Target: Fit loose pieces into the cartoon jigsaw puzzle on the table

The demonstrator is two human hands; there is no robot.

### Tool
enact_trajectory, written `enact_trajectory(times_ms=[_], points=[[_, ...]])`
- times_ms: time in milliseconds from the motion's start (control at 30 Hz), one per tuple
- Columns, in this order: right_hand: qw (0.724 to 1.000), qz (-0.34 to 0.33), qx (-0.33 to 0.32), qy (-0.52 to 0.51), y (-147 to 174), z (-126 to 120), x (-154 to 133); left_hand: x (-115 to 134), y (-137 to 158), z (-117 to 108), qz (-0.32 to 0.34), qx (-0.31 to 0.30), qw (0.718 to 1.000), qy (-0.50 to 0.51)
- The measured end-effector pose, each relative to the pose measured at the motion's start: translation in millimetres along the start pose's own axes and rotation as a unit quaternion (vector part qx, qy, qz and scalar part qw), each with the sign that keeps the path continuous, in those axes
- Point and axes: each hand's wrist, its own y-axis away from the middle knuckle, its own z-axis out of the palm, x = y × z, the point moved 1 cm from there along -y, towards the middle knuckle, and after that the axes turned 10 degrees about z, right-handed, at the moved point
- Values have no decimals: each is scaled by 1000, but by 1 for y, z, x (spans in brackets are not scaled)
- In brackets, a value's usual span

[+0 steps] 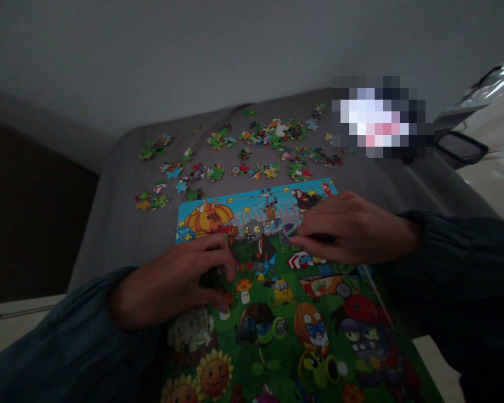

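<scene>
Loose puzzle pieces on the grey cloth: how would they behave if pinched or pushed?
The loose puzzle pieces look thin, flat and small, so probably light and fairly stiff. They lie flat on the grey cloth, so rolling or tipping seems unlikely; a push would likely slide or bunch them. Being low-profile, they may be hard to pinch off soft fabric.

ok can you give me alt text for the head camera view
Two hands in dark sleeves rest on a colourful cartoon jigsaw puzzle lying on a grey surface: the left hand presses near its left edge, and the right hand pinches a piece at the picture's middle. Loose puzzle pieces lie scattered beyond it in dim light.
</scene>
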Motion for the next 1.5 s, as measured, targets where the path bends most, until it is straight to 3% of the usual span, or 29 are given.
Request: enact_trajectory(times_ms=[367,433,500,567,633,700,733,800,1100,1267,1367,1500], points=[[1000,9,-9,-1,1,1,0,-5,-2,2,-11,6,1000,-12],[1000,7,-7,0,0,0,0,-3,0,-1,-21,16,999,19],[1000,7,-5,-1,0,0,0,2,2,-8,-28,52,992,115],[1000,4,-5,-4,0,0,0,8,1,-17,-55,150,945,286],[1000,2,-5,-7,0,1,0,10,-1,-22,-124,258,845,452],[1000,2,-7,-10,0,1,0,10,-6,-22,-213,319,747,544],[1000,5,-8,-11,0,1,0,9,-8,-20,-244,328,717,565],[1000,10,-10,-12,0,1,0,8,-12,-15,-260,342,693,579],[1000,12,-19,-5,0,1,0,11,-7,-12,-177,320,737,569],[1000,11,-15,1,0,2,0,8,-8,-7,-135,307,806,488],[1000,25,-8,-12,-1,1,1,4,-8,-5,-146,288,850,417],[998,53,10,-29,-1,-1,1,-12,-5,-14,-176,318,878,312]])
